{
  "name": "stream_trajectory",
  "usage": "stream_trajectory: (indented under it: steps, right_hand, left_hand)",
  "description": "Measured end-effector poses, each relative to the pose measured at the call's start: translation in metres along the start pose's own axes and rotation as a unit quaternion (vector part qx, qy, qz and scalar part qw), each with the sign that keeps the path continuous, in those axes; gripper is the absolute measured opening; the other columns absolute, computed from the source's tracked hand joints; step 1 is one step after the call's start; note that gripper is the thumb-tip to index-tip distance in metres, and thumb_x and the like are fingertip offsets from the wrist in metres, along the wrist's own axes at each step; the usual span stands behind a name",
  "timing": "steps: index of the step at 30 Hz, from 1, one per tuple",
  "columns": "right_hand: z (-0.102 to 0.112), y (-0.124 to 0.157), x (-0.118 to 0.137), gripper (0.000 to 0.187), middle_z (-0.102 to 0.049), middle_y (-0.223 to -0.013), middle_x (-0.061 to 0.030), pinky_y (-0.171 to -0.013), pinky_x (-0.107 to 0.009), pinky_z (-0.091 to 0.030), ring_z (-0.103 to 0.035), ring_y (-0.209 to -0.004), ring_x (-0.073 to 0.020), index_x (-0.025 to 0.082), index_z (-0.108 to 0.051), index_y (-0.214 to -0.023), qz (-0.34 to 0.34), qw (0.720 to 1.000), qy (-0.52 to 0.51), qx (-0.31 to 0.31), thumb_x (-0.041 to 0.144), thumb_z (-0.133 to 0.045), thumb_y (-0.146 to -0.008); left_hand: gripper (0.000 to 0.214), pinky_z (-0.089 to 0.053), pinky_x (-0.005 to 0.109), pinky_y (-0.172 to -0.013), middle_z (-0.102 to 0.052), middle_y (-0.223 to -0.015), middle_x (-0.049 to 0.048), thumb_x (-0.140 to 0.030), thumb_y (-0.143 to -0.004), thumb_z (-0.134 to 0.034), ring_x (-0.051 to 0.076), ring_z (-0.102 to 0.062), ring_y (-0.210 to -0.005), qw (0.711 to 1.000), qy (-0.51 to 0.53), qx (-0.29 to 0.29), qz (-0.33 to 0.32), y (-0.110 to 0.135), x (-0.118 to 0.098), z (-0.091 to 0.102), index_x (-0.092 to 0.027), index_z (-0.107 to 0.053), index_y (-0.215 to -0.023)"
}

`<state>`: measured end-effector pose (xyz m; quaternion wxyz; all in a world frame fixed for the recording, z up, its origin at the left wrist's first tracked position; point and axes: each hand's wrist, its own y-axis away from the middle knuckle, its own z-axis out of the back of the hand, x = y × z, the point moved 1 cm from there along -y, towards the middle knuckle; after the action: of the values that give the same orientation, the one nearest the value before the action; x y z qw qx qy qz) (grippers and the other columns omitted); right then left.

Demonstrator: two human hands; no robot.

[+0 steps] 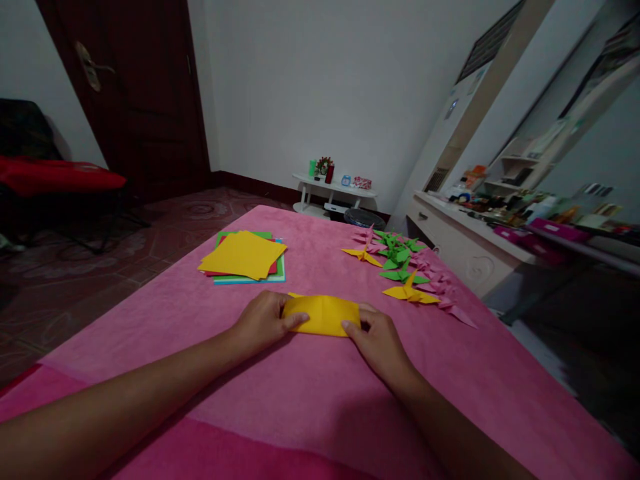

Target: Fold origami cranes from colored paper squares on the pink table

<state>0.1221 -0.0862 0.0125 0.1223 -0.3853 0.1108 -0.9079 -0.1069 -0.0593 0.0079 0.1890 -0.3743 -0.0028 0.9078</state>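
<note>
A folded sheet of yellow origami paper is held in front of me, just above or on the pink cloth; I cannot tell which. It forms a wide rectangle with a vertical crease near its middle. My left hand pinches the left end, thumb on the near face and fingers behind. At the right end my right hand grips in the same way, its thumb on the lower corner. The fingers behind the paper are partly hidden.
A pink cloth covers the table. Loose square papers, yellow on top, lie stacked at the far left. Folded paper cranes in yellow, green and pink stand in rows at the right. A dresser stands beyond the right edge.
</note>
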Motion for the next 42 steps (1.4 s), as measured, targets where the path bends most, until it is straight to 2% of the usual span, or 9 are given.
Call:
stream_trajectory:
  steps: [3, 6, 11, 16, 19, 26, 30, 35, 42]
  right_hand:
    - [0.002, -0.002, 0.001, 0.017, -0.055, -0.069, -0.001, -0.058, -0.024, -0.037, -0.051, -0.064, -0.0141, 0.019, -0.051, -0.055, -0.014, 0.995, 0.1, -0.025, 0.022, -0.059, -0.07]
    - [0.003, -0.005, -0.001, 0.019, -0.054, -0.066, 0.0006, -0.054, -0.023, -0.032, -0.048, -0.057, -0.0122, 0.019, -0.048, -0.053, -0.067, 0.984, 0.163, -0.026, 0.024, -0.062, -0.066]
    - [0.005, -0.01, -0.002, 0.016, -0.058, -0.061, 0.0004, -0.052, -0.024, -0.025, -0.05, -0.057, -0.0136, 0.02, -0.053, -0.058, -0.109, 0.976, 0.19, -0.002, 0.029, -0.061, -0.068]
    - [0.005, -0.013, 0.001, 0.026, -0.058, -0.059, -0.0022, -0.05, -0.025, -0.021, -0.049, -0.054, -0.0132, 0.02, -0.053, -0.056, -0.113, 0.968, 0.225, -0.015, 0.031, -0.05, -0.079]
    - [0.003, -0.014, 0.0, 0.023, -0.058, -0.058, -0.0023, -0.05, -0.025, -0.021, -0.049, -0.053, -0.0126, 0.019, -0.052, -0.055, -0.12, 0.963, 0.239, -0.013, 0.028, -0.053, -0.076]
    - [0.0, -0.013, -0.01, 0.018, -0.059, -0.064, -0.0013, -0.054, -0.023, -0.029, -0.052, -0.058, -0.0122, 0.018, -0.055, -0.056, -0.145, 0.964, 0.223, -0.032, 0.028, -0.061, -0.07]
    - [0.0, -0.01, -0.01, 0.017, -0.06, -0.069, -0.0026, -0.058, -0.023, -0.032, -0.054, -0.063, -0.0129, 0.018, -0.056, -0.059, -0.137, 0.965, 0.221, -0.041, 0.026, -0.057, -0.074]
    - [0.0, -0.008, -0.008, 0.018, -0.059, -0.075, -0.0047, -0.062, -0.023, -0.034, -0.055, -0.069, -0.0138, 0.017, -0.057, -0.059, -0.126, 0.963, 0.233, -0.053, 0.022, -0.053, -0.076]
    - [0.0, -0.012, -0.011, 0.022, -0.058, -0.073, -0.0047, -0.06, -0.024, -0.031, -0.053, -0.066, -0.0134, 0.017, -0.057, -0.056, -0.14, 0.957, 0.252, -0.045, 0.025, -0.054, -0.077]
  left_hand:
    - [0.03, -0.025, 0.024, -0.053, -0.057, -0.066, 0.0011, -0.045, -0.073, -0.059, 0.015, -0.048, -0.06, 0.991, -0.122, -0.054, -0.016, -0.001, -0.003, 0.004, -0.017, -0.055, -0.063]
    - [0.028, -0.027, 0.025, -0.056, -0.059, -0.071, 0.0033, -0.045, -0.07, -0.062, 0.017, -0.051, -0.065, 0.984, -0.171, -0.059, -0.004, -0.002, -0.004, 0.005, -0.018, -0.054, -0.064]
    - [0.029, -0.023, 0.026, -0.053, -0.059, -0.068, 0.0018, -0.048, -0.066, -0.064, 0.016, -0.05, -0.061, 0.984, -0.175, -0.031, 0.034, -0.01, -0.001, 0.007, -0.019, -0.057, -0.066]
    - [0.03, -0.02, 0.026, -0.05, -0.056, -0.059, -0.0002, -0.049, -0.066, -0.061, 0.014, -0.047, -0.053, 0.986, -0.156, 0.012, 0.062, -0.019, -0.001, 0.012, -0.02, -0.058, -0.061]
    - [0.028, -0.021, 0.025, -0.051, -0.06, -0.063, 0.0012, -0.047, -0.071, -0.056, 0.015, -0.051, -0.057, 0.984, -0.169, 0.01, 0.064, -0.021, -0.001, 0.012, -0.02, -0.058, -0.062]
    - [0.026, -0.027, 0.025, -0.053, -0.064, -0.072, 0.0032, -0.045, -0.073, -0.053, 0.018, -0.056, -0.066, 0.979, -0.194, -0.012, 0.068, -0.021, 0.002, 0.011, -0.02, -0.059, -0.066]
    - [0.026, -0.03, 0.026, -0.055, -0.064, -0.073, 0.0039, -0.042, -0.077, -0.048, 0.018, -0.057, -0.068, 0.98, -0.192, -0.02, 0.053, -0.022, 0.004, 0.009, -0.02, -0.057, -0.066]
    - [0.024, -0.031, 0.027, -0.057, -0.063, -0.073, 0.0041, -0.042, -0.074, -0.052, 0.019, -0.057, -0.069, 0.977, -0.208, -0.029, 0.038, -0.021, 0.004, 0.008, -0.02, -0.055, -0.064]
    - [0.022, -0.032, 0.027, -0.057, -0.064, -0.075, 0.0045, -0.039, -0.075, -0.05, 0.02, -0.058, -0.072, 0.976, -0.212, -0.036, 0.046, -0.02, 0.003, 0.008, -0.02, -0.057, -0.066]
